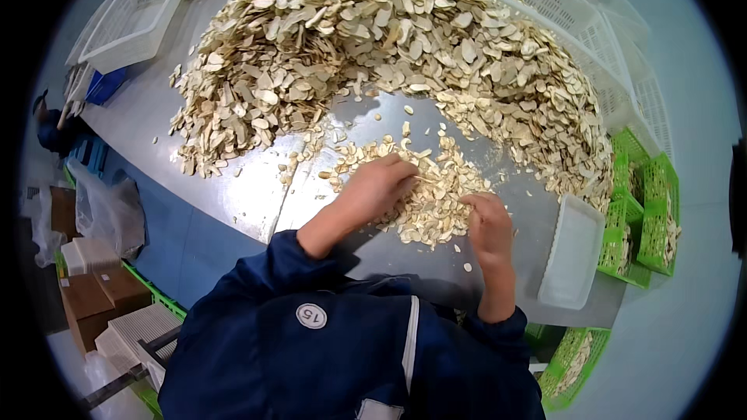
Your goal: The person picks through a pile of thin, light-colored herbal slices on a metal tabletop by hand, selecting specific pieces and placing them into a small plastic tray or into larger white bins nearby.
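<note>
The person's left hand [379, 184] lies palm down on a small loose patch of pale dried slices [436, 187] on the grey metal table [233, 187], its fingers curled over the pieces; whether they actually pinch one cannot be told. The right hand [489, 224] sits just beside it at the patch's right edge, fingers bent down onto the slices, its grip equally unclear. Behind the patch a far larger heap of slices [373, 39] arcs across the table. A white tray [570, 253] stands right of the right hand, with green baskets [646, 210] beyond and white baskets [140, 12] at the far left.
</note>
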Demonstrator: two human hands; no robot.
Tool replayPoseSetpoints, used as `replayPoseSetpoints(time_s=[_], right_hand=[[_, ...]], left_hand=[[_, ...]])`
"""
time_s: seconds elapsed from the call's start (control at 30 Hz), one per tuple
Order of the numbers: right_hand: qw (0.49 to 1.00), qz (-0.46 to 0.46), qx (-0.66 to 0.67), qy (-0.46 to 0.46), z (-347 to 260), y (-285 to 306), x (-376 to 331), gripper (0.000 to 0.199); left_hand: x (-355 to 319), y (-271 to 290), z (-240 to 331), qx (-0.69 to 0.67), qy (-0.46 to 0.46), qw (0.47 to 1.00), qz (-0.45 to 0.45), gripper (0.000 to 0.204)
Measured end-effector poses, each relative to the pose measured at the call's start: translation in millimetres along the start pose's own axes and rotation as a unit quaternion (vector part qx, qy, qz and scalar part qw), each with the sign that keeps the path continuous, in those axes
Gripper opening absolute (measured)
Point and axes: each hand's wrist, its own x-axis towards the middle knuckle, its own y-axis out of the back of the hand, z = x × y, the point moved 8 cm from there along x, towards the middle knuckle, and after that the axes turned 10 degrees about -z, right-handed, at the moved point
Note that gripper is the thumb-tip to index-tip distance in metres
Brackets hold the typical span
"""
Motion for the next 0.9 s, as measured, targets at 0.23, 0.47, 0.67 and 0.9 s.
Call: replayPoseSetpoints(time_s=[0.23, 0.47, 0.67, 0.9], right_hand=[[0.995, 0.037, -0.082, 0.052, -38, -12, 39, 0.03], [0.99, -0.03, -0.141, -0.01, -23, -38, 70, 0.016], [0.996, 0.064, -0.037, 0.052, -29, -9, 38, 0.013], [0.993, -0.035, -0.103, 0.05, -59, -43, 42, 0.018]], left_hand=[[-25, 6, -13, 0.043, 0.021, 0.998, 0.034, 0.011], [-29, 5, -7, 0.068, 0.066, 0.994, -0.053, 0.018], [-45, 18, -10, 0.087, 0.081, 0.993, -0.019, 0.039], [-25, -14, 2, 0.077, 0.031, 0.996, -0.041, 0.034]])
